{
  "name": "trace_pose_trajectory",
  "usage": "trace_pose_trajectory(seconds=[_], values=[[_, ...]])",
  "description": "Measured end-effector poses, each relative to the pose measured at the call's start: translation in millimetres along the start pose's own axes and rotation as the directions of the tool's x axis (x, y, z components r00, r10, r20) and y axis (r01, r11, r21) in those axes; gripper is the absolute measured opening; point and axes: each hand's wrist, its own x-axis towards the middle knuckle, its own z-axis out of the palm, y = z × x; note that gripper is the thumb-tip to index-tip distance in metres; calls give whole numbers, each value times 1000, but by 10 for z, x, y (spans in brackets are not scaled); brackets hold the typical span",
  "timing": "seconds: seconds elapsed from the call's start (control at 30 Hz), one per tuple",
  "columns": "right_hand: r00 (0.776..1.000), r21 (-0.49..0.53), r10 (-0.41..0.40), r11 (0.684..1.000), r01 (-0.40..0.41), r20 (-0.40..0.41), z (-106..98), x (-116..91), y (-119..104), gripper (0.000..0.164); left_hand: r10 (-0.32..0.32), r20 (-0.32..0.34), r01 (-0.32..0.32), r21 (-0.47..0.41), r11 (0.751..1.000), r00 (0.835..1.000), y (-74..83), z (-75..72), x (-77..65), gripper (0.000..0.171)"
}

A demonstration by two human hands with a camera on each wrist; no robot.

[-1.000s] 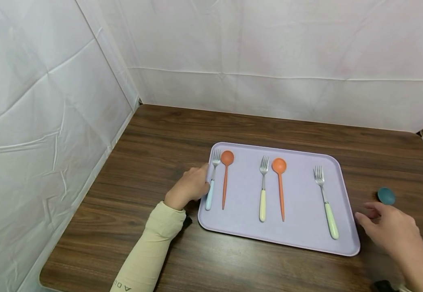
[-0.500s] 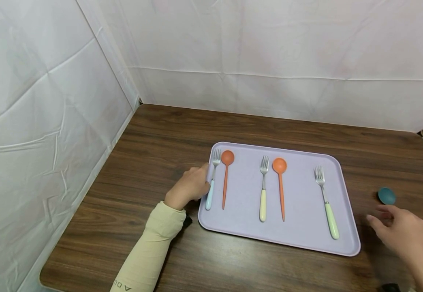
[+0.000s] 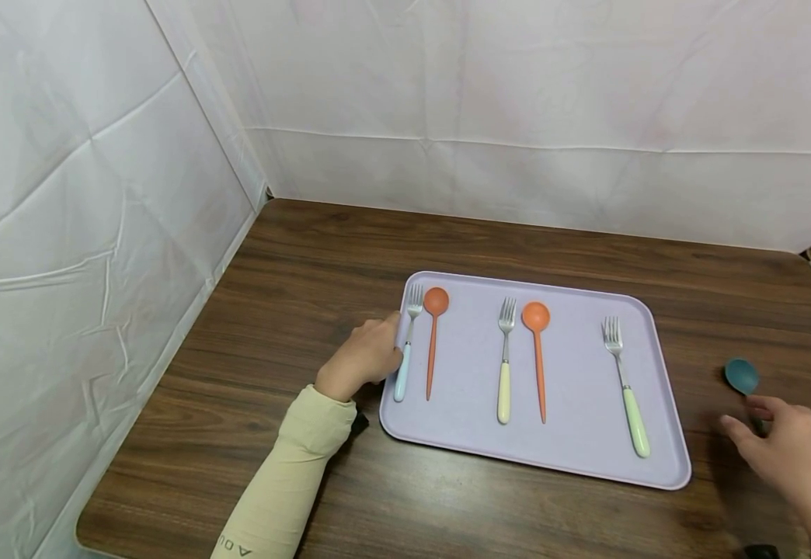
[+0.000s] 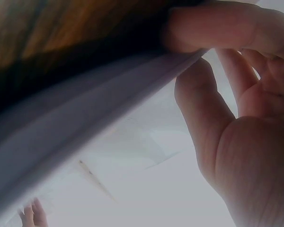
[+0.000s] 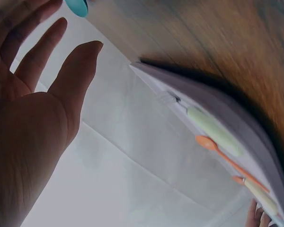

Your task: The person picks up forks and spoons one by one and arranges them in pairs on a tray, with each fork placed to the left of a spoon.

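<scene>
My left hand [image 3: 363, 353] pinches the left rim of the lilac tray [image 3: 461, 431]; in the left wrist view its thumb and forefinger [image 4: 213, 28] meet at the tray's edge. On the tray lie a fork with a pale blue handle [image 3: 402, 373], two orange spoons [image 3: 436, 301] [image 3: 536, 317], a fork with a pale yellow handle [image 3: 503, 392] and a fork with a pale green handle [image 3: 635, 423]. To the right of the tray, my right hand [image 3: 797, 450] hovers with thumb and fingers apart. Just beyond its fingertips lies a teal spoon [image 3: 741, 376], its handle mostly hidden by the hand.
The tray rests on a dark wood-grain table [image 3: 308, 256]. White cloth walls [image 3: 517, 93] stand behind the table and along its left side.
My right hand has moved right, away from the tray's right edge and toward the near side of the teal spoon. The left hand and tray have stayed put.
</scene>
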Motion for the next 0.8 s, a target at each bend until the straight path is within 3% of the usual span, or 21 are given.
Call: trace_pose_trajectory(seconds=[0.23,0.47,0.63,0.73,0.8], values=[[996,-42,65,997,-62,69,55,36,89,56,-5,10,5,-10,1000,1000,-4,1,4,28],[989,-70,76,995,-68,125,95,39,146,58,-7,6,7,-15,1000,1000,0,2,0,29],[957,-132,194,977,-169,214,120,75,116,52,-6,-4,6,-11,1000,1000,1,8,1,24],[928,-150,259,963,-226,268,121,89,88,57,-10,-4,10,-11,1000,1000,1,12,2,23],[919,-152,274,959,-239,283,114,87,76,60,-12,0,12,-16,1000,1000,2,9,3,24]])
